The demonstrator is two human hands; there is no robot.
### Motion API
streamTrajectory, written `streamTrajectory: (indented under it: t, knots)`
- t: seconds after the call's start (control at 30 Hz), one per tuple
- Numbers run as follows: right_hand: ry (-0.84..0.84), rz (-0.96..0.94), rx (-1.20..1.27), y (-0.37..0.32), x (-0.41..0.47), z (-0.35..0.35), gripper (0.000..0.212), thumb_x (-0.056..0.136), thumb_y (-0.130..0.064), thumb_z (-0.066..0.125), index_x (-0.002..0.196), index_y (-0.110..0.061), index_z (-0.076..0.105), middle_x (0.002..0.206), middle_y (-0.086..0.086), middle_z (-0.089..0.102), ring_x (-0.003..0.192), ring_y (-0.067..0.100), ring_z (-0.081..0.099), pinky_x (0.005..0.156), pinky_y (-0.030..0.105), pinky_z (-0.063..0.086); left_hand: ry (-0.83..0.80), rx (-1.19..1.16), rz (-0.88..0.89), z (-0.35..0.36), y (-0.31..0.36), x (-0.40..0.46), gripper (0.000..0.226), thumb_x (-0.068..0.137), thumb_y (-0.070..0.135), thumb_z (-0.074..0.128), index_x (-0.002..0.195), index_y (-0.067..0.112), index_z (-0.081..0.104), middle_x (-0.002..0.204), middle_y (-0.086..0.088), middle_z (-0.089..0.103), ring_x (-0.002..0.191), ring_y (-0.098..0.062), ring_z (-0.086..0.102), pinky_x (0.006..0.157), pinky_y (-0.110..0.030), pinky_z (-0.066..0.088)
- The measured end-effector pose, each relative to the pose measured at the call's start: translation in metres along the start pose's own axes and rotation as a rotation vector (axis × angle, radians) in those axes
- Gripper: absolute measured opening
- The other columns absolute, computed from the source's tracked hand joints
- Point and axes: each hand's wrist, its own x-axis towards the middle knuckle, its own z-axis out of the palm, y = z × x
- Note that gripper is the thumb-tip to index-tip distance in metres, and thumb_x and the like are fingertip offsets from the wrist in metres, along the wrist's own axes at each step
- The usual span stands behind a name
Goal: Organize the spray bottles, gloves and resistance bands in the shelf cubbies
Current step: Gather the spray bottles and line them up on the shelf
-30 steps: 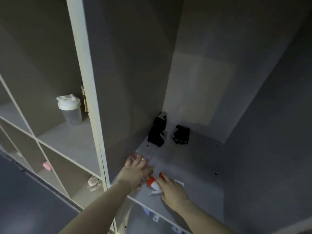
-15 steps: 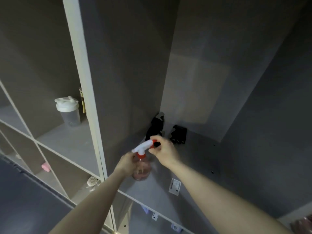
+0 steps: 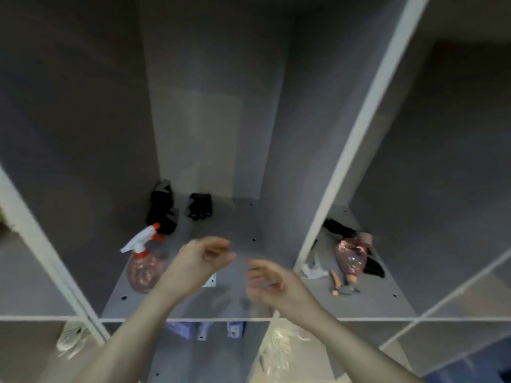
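Your left hand point(image 3: 199, 261) and right hand point(image 3: 272, 280) hover over the middle cubby's shelf point(image 3: 243, 225), fingers loosely curled, holding nothing. The spray bottle point(image 3: 143, 261) stands upright on that shelf just left of your left hand, apart from it, near the cubby's left wall. Behind the bottle lie two black gloves point(image 3: 163, 208), one touching its trigger end or just behind it; you cannot tell which. Both hands are motion-blurred, so finger detail is hard to make out. In the cubby right of the bottle's, a second pink bottle point(image 3: 351, 257) lies among dark, unclear items. The shelf right of the bottle, towards the back, is bare.
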Motion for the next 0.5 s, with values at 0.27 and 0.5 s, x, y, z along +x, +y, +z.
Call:
streamTrajectory:
  t: [0.27, 0.5]
  knots:
    - [0.242, 0.064, -0.118, 0.044, -0.058, -0.119, 0.045, 0.077, -0.005, 0.073, 0.108, -0.034, 0.058, 0.098, -0.001, 0.064, 0.09, 0.007, 0.061, 0.086, 0.018, 0.048, -0.182, -0.125, 0.24, 0.101, 0.086, -0.012, 0.042, 0.083, 0.023, 0.07, 0.124, 0.025, 0.06, 0.113, 0.005, 0.066, 0.099, -0.001, 0.063, 0.094, -0.021, 0.049]
    - [0.253, 0.109, -0.237, 0.104, -0.052, -0.21, 0.043, 0.079, 0.001, 0.07, 0.117, -0.014, 0.058, 0.096, 0.005, 0.062, 0.08, -0.002, 0.061, 0.071, 0.012, 0.047, -0.096, -0.055, 0.178, 0.184, 0.096, 0.02, 0.065, 0.085, 0.024, 0.067, 0.142, 0.027, 0.037, 0.135, 0.006, 0.041, 0.117, -0.01, 0.049, 0.101, -0.027, 0.042]
